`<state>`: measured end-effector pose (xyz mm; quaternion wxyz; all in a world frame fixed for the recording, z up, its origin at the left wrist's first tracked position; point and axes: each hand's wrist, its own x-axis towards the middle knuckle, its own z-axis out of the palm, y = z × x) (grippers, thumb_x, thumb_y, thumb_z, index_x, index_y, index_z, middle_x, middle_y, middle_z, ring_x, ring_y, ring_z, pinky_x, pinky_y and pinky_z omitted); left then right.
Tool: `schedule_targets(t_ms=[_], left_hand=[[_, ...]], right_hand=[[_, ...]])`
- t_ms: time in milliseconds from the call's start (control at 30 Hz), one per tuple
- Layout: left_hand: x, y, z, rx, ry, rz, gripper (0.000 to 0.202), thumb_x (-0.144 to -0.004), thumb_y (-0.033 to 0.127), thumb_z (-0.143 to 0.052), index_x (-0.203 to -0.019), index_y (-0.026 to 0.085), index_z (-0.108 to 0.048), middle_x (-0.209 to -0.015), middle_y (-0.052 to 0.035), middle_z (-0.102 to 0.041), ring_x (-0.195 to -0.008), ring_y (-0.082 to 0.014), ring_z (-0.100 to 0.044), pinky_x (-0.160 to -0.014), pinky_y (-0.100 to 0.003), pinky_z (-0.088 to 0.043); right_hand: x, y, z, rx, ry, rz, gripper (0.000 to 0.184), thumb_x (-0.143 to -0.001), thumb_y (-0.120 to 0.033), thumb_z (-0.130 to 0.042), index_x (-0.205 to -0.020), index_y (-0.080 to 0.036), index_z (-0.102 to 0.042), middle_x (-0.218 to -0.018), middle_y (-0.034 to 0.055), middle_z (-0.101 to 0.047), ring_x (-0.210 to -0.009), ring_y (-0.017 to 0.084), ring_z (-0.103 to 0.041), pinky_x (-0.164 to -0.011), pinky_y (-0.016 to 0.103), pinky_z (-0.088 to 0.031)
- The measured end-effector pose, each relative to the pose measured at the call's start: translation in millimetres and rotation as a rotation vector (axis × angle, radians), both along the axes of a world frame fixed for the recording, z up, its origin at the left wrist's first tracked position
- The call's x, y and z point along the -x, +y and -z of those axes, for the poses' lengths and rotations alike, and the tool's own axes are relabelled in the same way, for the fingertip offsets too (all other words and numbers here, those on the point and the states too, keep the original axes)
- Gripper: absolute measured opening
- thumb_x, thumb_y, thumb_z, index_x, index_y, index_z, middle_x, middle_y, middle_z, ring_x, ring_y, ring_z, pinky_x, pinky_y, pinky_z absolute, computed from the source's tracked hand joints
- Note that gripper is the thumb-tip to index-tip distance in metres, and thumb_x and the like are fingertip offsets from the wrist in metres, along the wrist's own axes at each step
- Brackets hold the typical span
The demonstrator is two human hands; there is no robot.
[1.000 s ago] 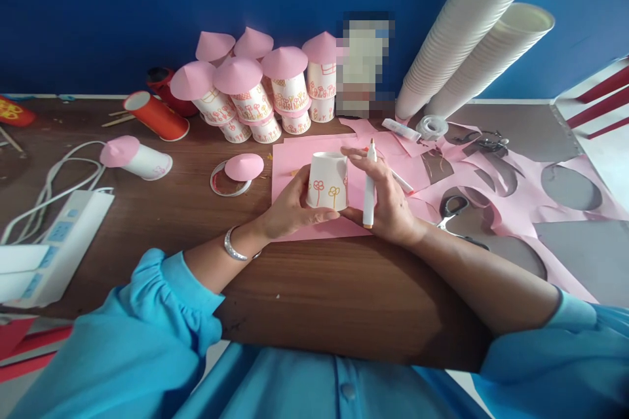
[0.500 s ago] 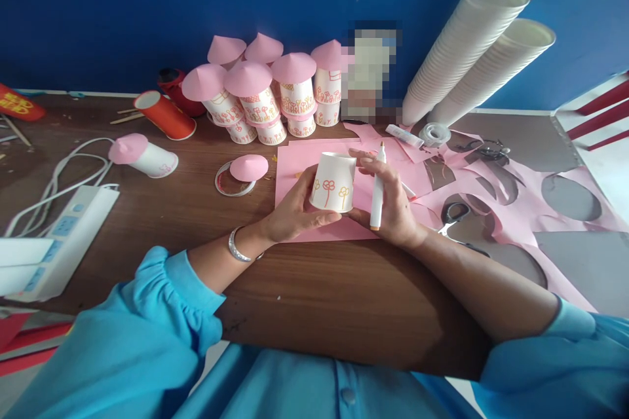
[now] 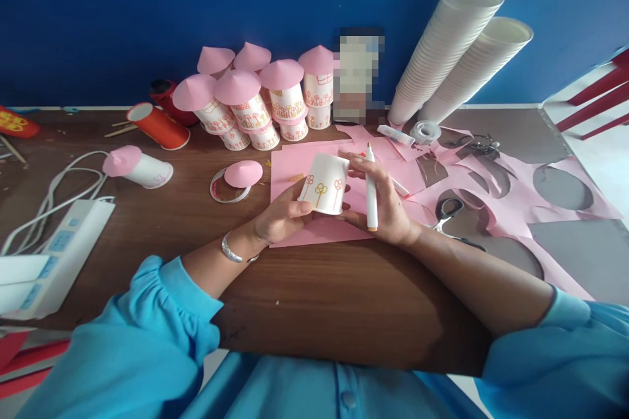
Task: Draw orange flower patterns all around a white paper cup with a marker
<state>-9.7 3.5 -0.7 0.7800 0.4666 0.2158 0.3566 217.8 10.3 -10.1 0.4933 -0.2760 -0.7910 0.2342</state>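
Observation:
Upside down and slightly tilted, a white paper cup (image 3: 325,180) with red and yellow flowers drawn on it is in my left hand (image 3: 282,215), whose fingers go behind it and whose thumb lies near its lower rim. My right hand (image 3: 388,206) grips a white marker (image 3: 371,200) with an orange tip pointing up, uncapped. Its fingertips also touch the cup's right side. Below both hands lie pink paper sheets (image 3: 287,180).
Decorated cups with pink cone roofs (image 3: 238,88) stand at the back. Tall cup stacks (image 3: 442,52) lean on the wall. Scissors (image 3: 447,213) and paper scraps (image 3: 521,190) lie right. A tape roll (image 3: 425,132), red cup (image 3: 160,126) and power strip (image 3: 63,255) are around.
The cup has turned in my hands, so a yellow flower now faces me between two red ones. My left thumb has shifted left along the rim. The marker stays in my right hand.

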Motion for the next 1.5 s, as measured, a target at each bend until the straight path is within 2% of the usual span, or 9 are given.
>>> schedule_targets(t_ms=[267,367,467,633,833,933,1067,1267,1500], left_hand=[[0.3,1.6,6.2,-0.221,0.285,-0.277,0.072,-0.076,0.046,-0.089,-0.136,0.025,-0.057,-0.137,-0.0114,-0.066,-0.129,-0.0336,-0.06,-0.106,-0.046,-0.049],[0.0,0.9,3.9,-0.209,0.31,-0.247,0.063,-0.079,0.044,-0.087,-0.132,0.023,-0.06,-0.133,-0.0116,-0.068,-0.125,-0.0322,-0.061,-0.105,-0.045,-0.049],[0.3,0.4,3.5,-0.158,0.184,-0.152,0.058,-0.083,0.046,-0.082,-0.133,0.023,-0.061,-0.133,-0.0124,-0.069,-0.124,-0.0326,-0.063,-0.105,-0.046,-0.049],[2.4,0.7,4.8,-0.083,0.089,-0.004,0.057,-0.083,0.046,-0.08,-0.131,0.021,-0.064,-0.129,-0.0156,-0.072,-0.118,-0.034,-0.068,-0.101,-0.049,-0.051],[1.8,2.1,6.9,-0.198,0.21,-0.125,0.073,-0.074,0.049,-0.089,-0.136,0.024,-0.061,-0.132,-0.012,-0.069,-0.123,-0.0328,-0.063,-0.102,-0.045,-0.049],[-0.1,1.9,5.6,-0.215,0.245,-0.183,0.071,-0.074,0.045,-0.09,-0.135,0.025,-0.061,-0.131,-0.0107,-0.069,-0.119,-0.0303,-0.063,-0.098,-0.041,-0.05],[-0.3,1.9,5.7,-0.177,0.209,-0.155,0.064,-0.079,0.044,-0.087,-0.134,0.025,-0.061,-0.129,-0.0108,-0.07,-0.115,-0.0287,-0.065,-0.095,-0.04,-0.052],[2.1,3.5,10.3,-0.152,0.135,-0.045,0.059,-0.086,0.051,-0.077,-0.136,0.023,-0.062,-0.135,-0.015,-0.07,-0.125,-0.0348,-0.065,-0.099,-0.046,-0.051],[1.8,1.8,4.0,-0.175,0.161,-0.042,0.071,-0.08,0.051,-0.084,-0.141,0.024,-0.059,-0.139,-0.0157,-0.068,-0.13,-0.0375,-0.061,-0.107,-0.05,-0.048]], right_hand=[[-2.9,2.9,-3.9,-0.059,-0.046,0.073,0.08,-0.088,-0.047,-0.082,-0.153,-0.033,-0.038,-0.157,0.0156,-0.054,-0.148,0.037,-0.053,-0.115,0.064,-0.051],[-1.9,2.4,-3.8,-0.062,-0.064,0.075,0.079,-0.088,-0.048,-0.081,-0.152,-0.036,-0.037,-0.159,0.0135,-0.053,-0.149,0.037,-0.052,-0.118,0.066,-0.047],[-1.2,0.9,-3.2,-0.05,-0.058,0.058,0.081,-0.089,-0.047,-0.08,-0.154,-0.037,-0.034,-0.163,0.0122,-0.049,-0.152,0.036,-0.049,-0.121,0.065,-0.046],[-2.1,-0.6,-2.3,-0.034,-0.022,-0.004,0.084,-0.09,-0.047,-0.08,-0.158,-0.035,-0.031,-0.165,0.0124,-0.047,-0.152,0.033,-0.049,-0.117,0.06,-0.051],[-2.4,0.6,-2.5,-0.06,-0.07,0.054,0.081,-0.088,-0.051,-0.079,-0.154,-0.036,-0.035,-0.16,0.013,-0.053,-0.147,0.037,-0.053,-0.117,0.068,-0.048],[-1.5,1.0,-1.9,-0.069,-0.069,0.062,0.078,-0.089,-0.053,-0.079,-0.153,-0.037,-0.036,-0.159,0.0121,-0.053,-0.146,0.038,-0.054,-0.118,0.07,-0.045],[-1.1,0.6,-1.8,-0.05,-0.048,0.04,0.079,-0.089,-0.052,-0.079,-0.154,-0.038,-0.035,-0.159,0.0116,-0.052,-0.147,0.037,-0.053,-0.118,0.068,-0.047],[-1.8,-0.2,-2.2,-0.037,-0.013,0.018,0.084,-0.087,-0.052,-0.081,-0.156,-0.036,-0.035,-0.16,0.0124,-0.052,-0.148,0.036,-0.052,-0.115,0.064,-0.051],[-1.7,-0.3,-1.4,-0.035,-0.022,0.005,0.081,-0.089,-0.053,-0.079,-0.155,-0.036,-0.035,-0.159,0.0125,-0.052,-0.147,0.036,-0.053,-0.114,0.063,-0.052]])
